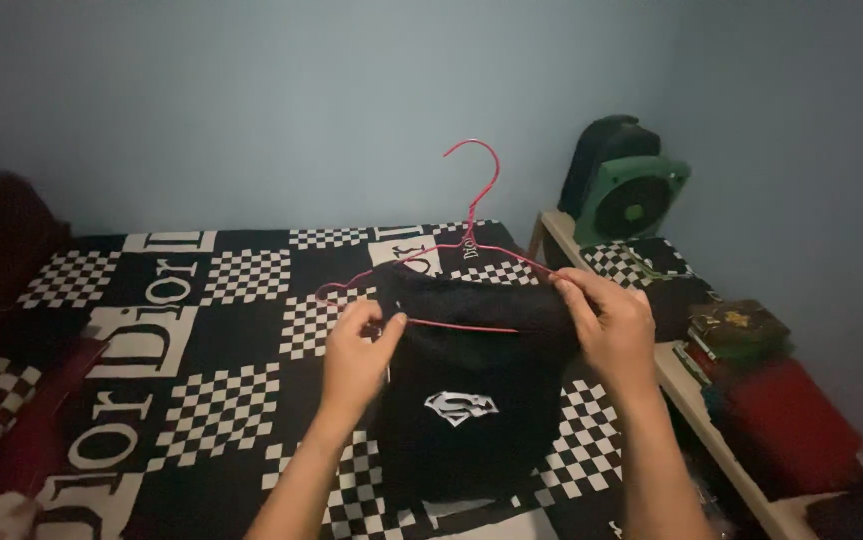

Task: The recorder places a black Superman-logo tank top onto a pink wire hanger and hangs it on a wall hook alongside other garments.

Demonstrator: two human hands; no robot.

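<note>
Fingers: we are pinching the black garment (pixel 472 400) on both sides, our left hand (pixel 360 352) closing on its left edge by the hanger's lower bar, our right hand (pixel 607 328) gripping its right end where cloth and wire meet.
Garment: it is hanging folded over the lower bar of the pink wire hanger (pixel 472 215), with a pale shield emblem (pixel 462 407) facing us.
Hanger: we are holding it upright above the bed, hook pointing up against the grey wall (pixel 252 100).
Bed: a black and white chequered bedspread (pixel 212 340) is lying under our hands.
Right side: a green fan (pixel 632 200) is standing on a low wooden shelf (pixel 692 400), with folded clothes (pixel 752 370) stacked nearer us.
</note>
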